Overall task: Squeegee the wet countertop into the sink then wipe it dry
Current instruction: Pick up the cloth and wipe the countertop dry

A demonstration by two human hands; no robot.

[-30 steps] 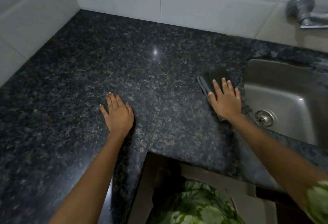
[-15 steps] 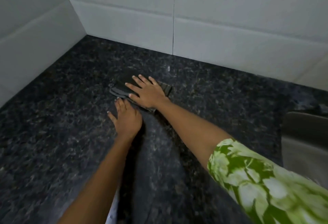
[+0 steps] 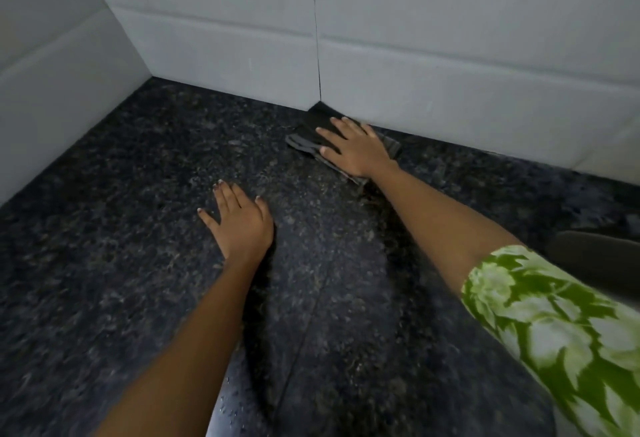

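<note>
Right hand: my right hand (image 3: 356,149) lies flat, fingers spread, palm pressing the dark cloth (image 3: 313,131) down; it pins the cloth rather than gripping it.
Cloth: folded, on the countertop (image 3: 121,228), its far corner touching the foot of the tiled wall (image 3: 450,90).
Left hand: my left hand (image 3: 240,223) is open, empty, palm down on the stone, nearer me and well apart from the cloth, bracing my reach.
Arms: right arm stretched forward to the wall, green patterned sleeve (image 3: 554,332) at the upper arm.
Progress: I judge the wipe-dry stage is under way; no squeegee is in view.
Left to do: small droplets show on the near edge, so drying is unfinished.
Sink: only a dark sliver (image 3: 602,256) at right.
</note>
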